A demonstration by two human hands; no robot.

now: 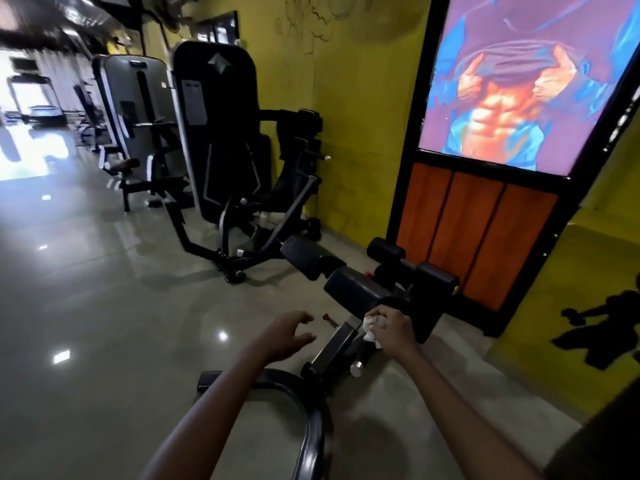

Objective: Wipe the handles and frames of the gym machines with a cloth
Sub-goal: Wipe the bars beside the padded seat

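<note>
While the right hand (391, 329) gripped the white cloth (371, 328) against the bench frame (341, 344), the left hand (289, 336) hovered open, empty; bunched cloth might snag the knob (356, 368).

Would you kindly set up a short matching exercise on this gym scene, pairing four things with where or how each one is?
Column one:
1. white cloth
2. left hand
3. silver knob
4. poster

Column two:
A. on the yellow wall, above orange panels
B. bunched in the right hand against the bench frame
C. fingers spread, holding nothing
D. low on the bench frame, below the cloth

Pairs: 1-B, 2-C, 3-D, 4-A
</note>
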